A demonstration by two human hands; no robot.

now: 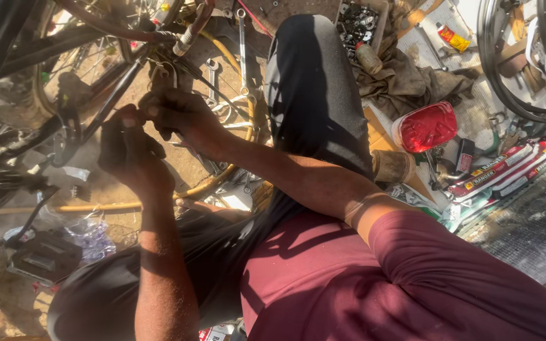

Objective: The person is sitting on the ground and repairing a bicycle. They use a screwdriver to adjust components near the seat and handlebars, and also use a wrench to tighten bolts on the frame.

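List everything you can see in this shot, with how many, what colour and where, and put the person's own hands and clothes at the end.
bicycle frame: one, black, upper left, at both hands
spanners: at least two, silver, on the ground at top centre
hose: one, yellow, curving on the ground behind the hands
pedal: one, black, lower left
rag: one, brown and dirty, upper right
red tub: one, right of centre
wheel rims: two, silver, top right
flat packets: several, red and white, right edge
left hand: on the frame, grip unclear
right hand: on the frame, grip unclear
shirt: maroon
trousers: dark
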